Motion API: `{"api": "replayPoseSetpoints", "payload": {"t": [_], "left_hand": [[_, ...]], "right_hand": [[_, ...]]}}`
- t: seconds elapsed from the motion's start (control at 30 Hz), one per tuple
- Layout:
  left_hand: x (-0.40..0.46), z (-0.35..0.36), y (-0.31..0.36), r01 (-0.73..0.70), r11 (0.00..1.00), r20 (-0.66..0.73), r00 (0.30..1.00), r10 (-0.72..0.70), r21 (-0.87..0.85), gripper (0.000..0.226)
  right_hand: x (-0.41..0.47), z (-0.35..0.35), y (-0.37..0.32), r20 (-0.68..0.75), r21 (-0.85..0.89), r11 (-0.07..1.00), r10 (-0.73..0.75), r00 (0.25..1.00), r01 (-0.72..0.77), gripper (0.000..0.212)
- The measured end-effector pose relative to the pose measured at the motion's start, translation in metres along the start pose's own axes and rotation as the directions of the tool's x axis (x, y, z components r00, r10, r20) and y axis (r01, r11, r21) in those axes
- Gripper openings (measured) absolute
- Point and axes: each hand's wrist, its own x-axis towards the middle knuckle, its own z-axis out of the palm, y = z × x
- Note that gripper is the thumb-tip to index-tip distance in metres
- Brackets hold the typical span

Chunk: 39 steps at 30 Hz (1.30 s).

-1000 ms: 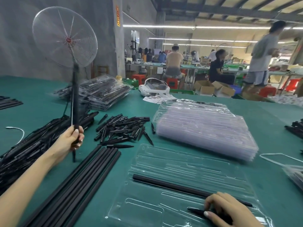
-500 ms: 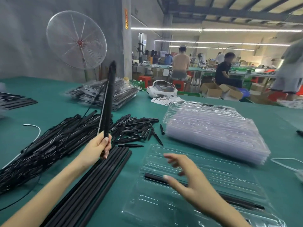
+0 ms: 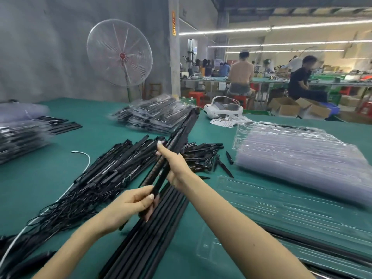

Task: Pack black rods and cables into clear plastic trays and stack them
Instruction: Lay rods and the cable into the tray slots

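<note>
I hold one long black rod [image 3: 181,133] slanting up and away over the green table [image 3: 60,172]. My left hand [image 3: 130,204] grips its near end. My right hand [image 3: 173,164] grips it higher up, forearm crossing the open clear tray [image 3: 281,208] at the right. That tray holds a black rod [image 3: 314,242] along its near side. A row of long black rods [image 3: 157,234] lies below my hands. Black rods with tangled cables [image 3: 96,178] are heaped at the left.
A tall stack of empty clear trays [image 3: 302,156] sits at the right. Short black pieces [image 3: 201,156] are scattered mid-table. Packed tray stacks [image 3: 153,115] lie far centre and at the far left [image 3: 18,137]. A white cable [image 3: 84,156], a white headset [image 3: 221,107] and a standing fan [image 3: 119,53] are behind.
My right hand left the tray, crossed left and took hold of the rod. The rod tipped from upright to slanting away. My view turned left.
</note>
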Motion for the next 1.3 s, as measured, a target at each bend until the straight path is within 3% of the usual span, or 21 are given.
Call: {"api": "replayPoseSetpoints", "payload": {"t": [0.03,0.1,0.17,0.2,0.23,0.3,0.37,0.5,0.57,0.63,0.7,0.8,0.9,0.97,1.07,1.13,1.3], "left_hand": [[-0.005,-0.005,-0.001,0.004,0.998,-0.051,0.999,-0.001,0.056,0.033],[-0.008,-0.012,-0.005,0.013,0.996,-0.33,0.944,0.018,0.09,0.042],[-0.007,-0.022,-0.014,0.036,0.997,-0.666,0.745,0.017,0.066,0.042],[-0.004,-0.029,-0.019,0.07,0.995,-0.767,0.641,0.006,0.066,0.035],[-0.003,-0.036,-0.025,0.126,0.989,-0.819,0.573,-0.01,0.075,0.026],[-0.002,-0.053,-0.036,0.283,0.952,-0.853,0.519,-0.048,0.118,0.008],[-0.003,-0.064,-0.045,0.443,0.857,-0.815,0.578,-0.048,0.263,0.014],[0.005,-0.053,-0.053,0.478,0.744,-0.524,0.827,-0.203,0.467,0.043],[0.009,-0.042,-0.061,0.504,0.564,-0.495,0.849,-0.185,0.654,0.051],[0.01,-0.038,-0.064,0.499,0.384,-0.514,0.855,-0.071,0.777,0.042],[0.009,-0.043,-0.067,0.478,0.396,-0.525,0.851,0.013,0.784,0.028],[0.006,-0.065,-0.07,0.48,0.595,-0.615,0.788,0.03,0.644,0.009],[0.001,-0.086,-0.075,0.504,0.612,-0.645,0.764,0.015,0.61,0.008],[-0.002,-0.087,-0.076,0.476,0.612,-0.607,0.795,0.008,0.631,0.014],[-0.009,-0.083,-0.075,0.329,0.635,-0.407,0.913,-0.025,0.699,0.038],[-0.015,-0.083,-0.074,0.282,0.582,-0.318,0.947,-0.042,0.763,0.044],[-0.024,-0.099,-0.083,0.316,0.259,-0.334,0.942,0.027,0.913,0.042]], "right_hand": [[0.004,0.005,0.002,-0.026,0.085,0.996,0.021,0.999,-0.019,0.051],[0.006,0.014,0.005,-0.056,0.264,0.964,0.044,0.997,-0.028,0.027],[0.004,0.021,0.007,-0.085,0.398,0.916,0.102,0.991,-0.06,0.026],[0.002,0.023,0.007,-0.092,0.431,0.899,0.121,0.988,-0.07,0.027],[0.0,0.024,0.008,-0.1,0.433,0.899,0.126,0.987,-0.071,0.028],[-0.004,0.023,0.009,-0.132,0.352,0.935,0.085,0.988,-0.034,0.028],[-0.006,0.015,0.01,-0.164,0.246,0.969,0.015,0.986,0.026,0.027],[-0.01,0.006,0.009,-0.175,0.32,0.946,-0.003,0.985,0.06,0.031],[-0.011,0.005,0.008,-0.158,0.372,0.928,0.033,0.987,0.028,0.032],[-0.011,0.003,0.01,-0.165,0.368,0.929,0.031,0.986,0.032,0.032],[-0.011,-0.003,0.011,-0.193,0.339,0.938,-0.001,0.981,0.067,0.033],[-0.011,-0.013,0.009,-0.224,0.324,0.938,-0.051,0.973,0.124,0.032],[-0.015,-0.016,0.007,-0.211,0.402,0.91,-0.015,0.977,0.101,0.034],[-0.019,-0.012,0.006,-0.154,0.495,0.868,0.052,0.987,0.031,0.036],[-0.026,-0.002,0.006,-0.047,0.608,0.79,0.139,0.989,-0.082,0.039],[-0.031,0.004,0.005,0.005,0.616,0.777,0.162,0.987,-0.131,0.039],[-0.042,-0.004,-0.02,0.101,0.555,0.815,0.134,0.986,-0.167,0.039]]}}
